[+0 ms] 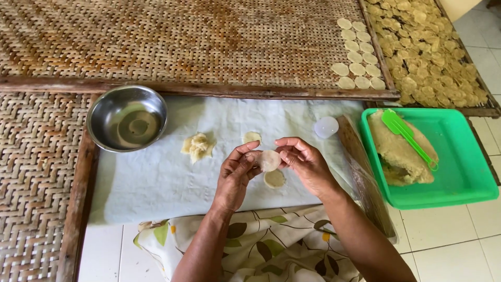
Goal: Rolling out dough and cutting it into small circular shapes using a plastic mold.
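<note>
- While both hands pinch it, the thin dough disc (270,160) sits up off the pale cloth (156,177), left hand (236,175) and right hand (305,163) each closed on an edge with fingertips.
- Looks like the shaping step; another disc (274,178) lies just below.
- Next probably needs a gentle carry to the woven tray (182,42), beside the laid-out rounds (358,55), without tearing.

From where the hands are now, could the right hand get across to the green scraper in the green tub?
Probably yes. The right hand pinches a dough disc together with the left hand, so it must let go first. The green scraper lies uncovered atop the dough block in the green tub; only a wooden board lies between.
</note>
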